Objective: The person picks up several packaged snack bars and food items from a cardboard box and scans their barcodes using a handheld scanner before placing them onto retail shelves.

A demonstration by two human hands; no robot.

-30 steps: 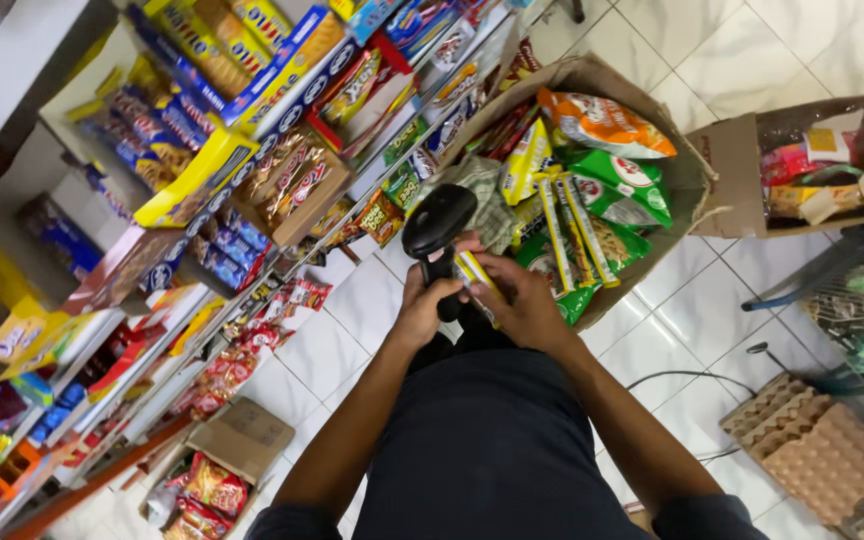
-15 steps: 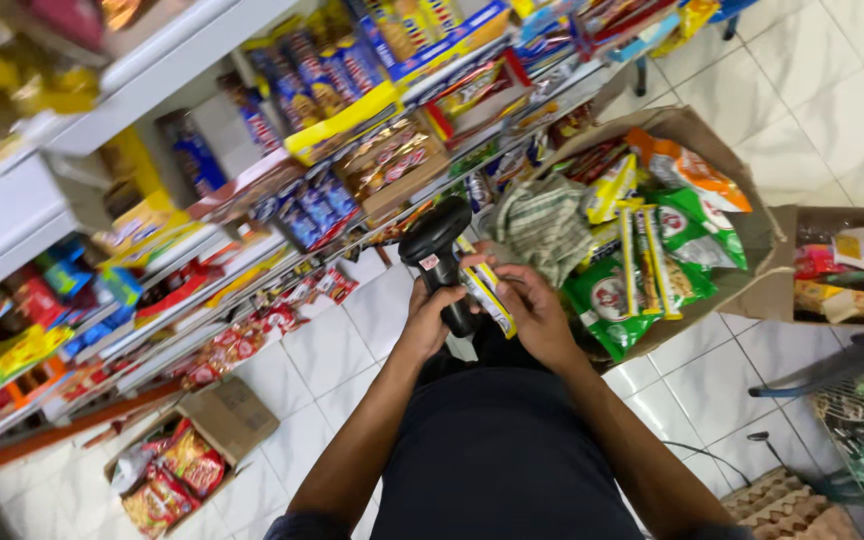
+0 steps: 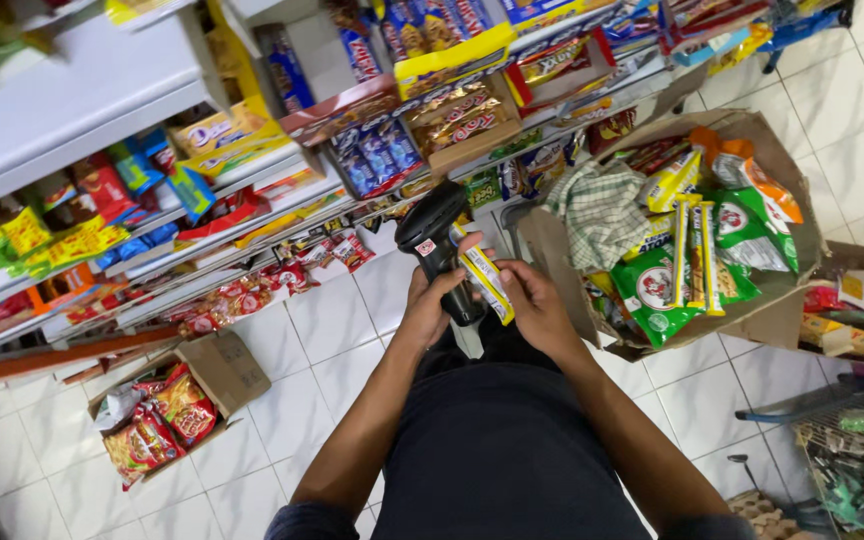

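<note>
Open passage lies over the white tiled floor [image 3: 337, 320] between the stocked shelves [image 3: 252, 190] at left and the large cardboard box [image 3: 782, 170] of snack packets at right. The left hand [image 3: 430, 305], holding a black barcode scanner [image 3: 437, 245], and the right hand [image 3: 535, 305], holding a yellow packet [image 3: 485, 283], occupy the gap just beside that box. Lower left, a small open carton [image 3: 227, 370] of snacks blocks the floor near the shelf foot; a wire basket [image 3: 857, 440] obstructs the lower right.

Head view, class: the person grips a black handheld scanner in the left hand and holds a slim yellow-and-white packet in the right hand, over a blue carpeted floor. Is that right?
Not quite. The floor is white tile, not blue carpet, as the head view shows. The rest stands: the left hand grips the black handheld scanner, and the right hand holds the slim yellow-and-white packet.
</note>
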